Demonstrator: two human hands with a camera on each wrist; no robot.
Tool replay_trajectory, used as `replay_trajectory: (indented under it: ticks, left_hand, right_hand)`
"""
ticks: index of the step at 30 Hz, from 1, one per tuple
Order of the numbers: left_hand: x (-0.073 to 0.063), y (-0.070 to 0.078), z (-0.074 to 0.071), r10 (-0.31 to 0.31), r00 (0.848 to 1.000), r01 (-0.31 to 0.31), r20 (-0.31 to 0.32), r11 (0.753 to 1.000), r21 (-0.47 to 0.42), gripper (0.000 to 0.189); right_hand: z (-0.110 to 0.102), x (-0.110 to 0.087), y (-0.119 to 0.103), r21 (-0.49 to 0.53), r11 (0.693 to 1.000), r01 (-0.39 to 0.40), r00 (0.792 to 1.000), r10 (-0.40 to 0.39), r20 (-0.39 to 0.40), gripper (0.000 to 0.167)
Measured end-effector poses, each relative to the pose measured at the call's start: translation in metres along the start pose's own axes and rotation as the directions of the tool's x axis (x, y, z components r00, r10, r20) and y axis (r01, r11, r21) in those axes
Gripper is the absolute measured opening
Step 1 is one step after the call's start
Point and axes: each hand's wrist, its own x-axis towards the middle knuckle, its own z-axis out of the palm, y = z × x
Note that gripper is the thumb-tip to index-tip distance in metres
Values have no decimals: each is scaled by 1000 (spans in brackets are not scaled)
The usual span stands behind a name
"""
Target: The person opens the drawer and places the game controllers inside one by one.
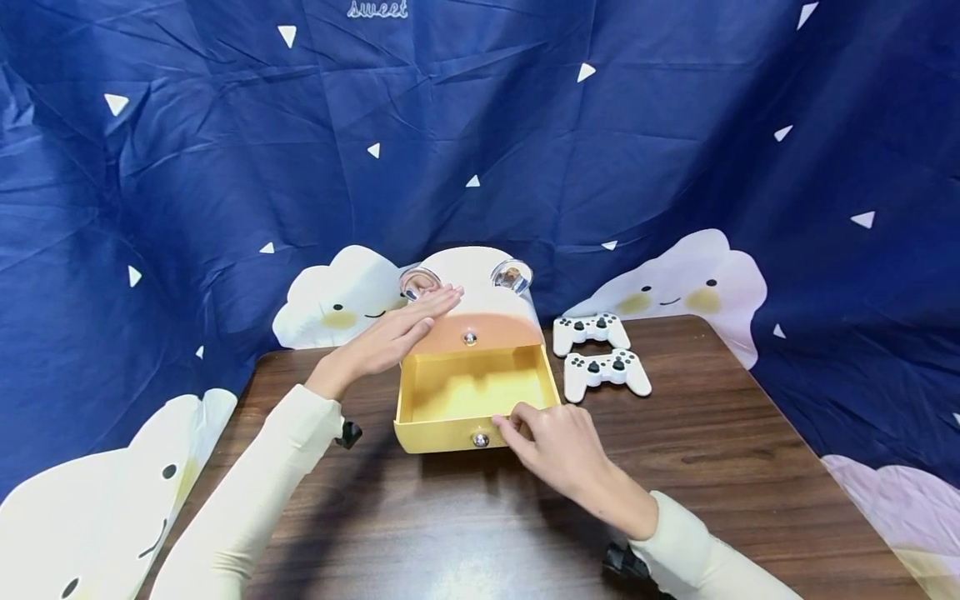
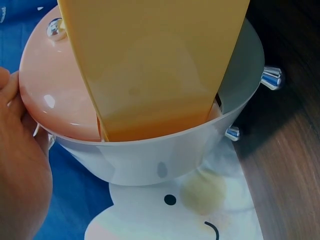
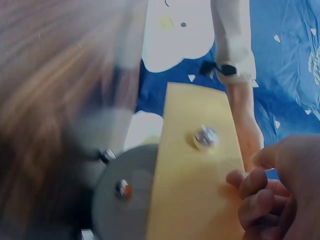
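A small cabinet with a white rounded top (image 1: 471, 271) and a peach upper drawer front (image 1: 442, 332) stands on the table. Its yellow lower drawer (image 1: 438, 435) is pulled far out, bare inside, with a round silver knob (image 1: 481, 439) on its front. My left hand (image 1: 390, 333) lies with straight fingers against the cabinet's upper left, beside the peach front in the left wrist view. With curled fingers, my right hand (image 1: 558, 442) pinches the top rim of the drawer's front panel (image 3: 195, 185), right of the knob.
Two white game controllers (image 1: 606, 373) lie right of the cabinet on the brown wooden table (image 1: 712, 433). Round silver-rimmed pieces (image 1: 512, 276) stick up on the cabinet top. A blue curtain (image 1: 480, 108) with white clouds hangs behind the table.
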Motion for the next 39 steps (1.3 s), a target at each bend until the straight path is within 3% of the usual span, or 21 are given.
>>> replay_trajectory:
  ticks: [9,14,21,26,32,39]
  left_hand:
    - [1,1,0,18,1000,-18,-3,1000,-3,50]
    - [1,1,1,14,1000,-14,0,1000,-3,50]
    - [1,0,1,3,1000,-3,5,1000,4,51]
    - [-1,-1,1,-1,1000,1,4,1000,-1,51]
    - [1,2,-2,-2,1000,2,2,1000,15,50]
    - [1,3,-2,9,1000,-9,3,1000,28,50]
  right_hand:
    - [-33,17,42,39,999,9,1000,-9,-1,34]
    - [-45,29,75,95,995,-36,997,29,75,32]
    - [-57,47,128,123,991,-49,980,24,197,10]
    - [-57,56,162,146,985,-87,960,43,277,6]
    - [-55,64,194,169,978,-120,937,55,346,17]
    - [-42,63,220,132,972,-196,867,109,485,22]
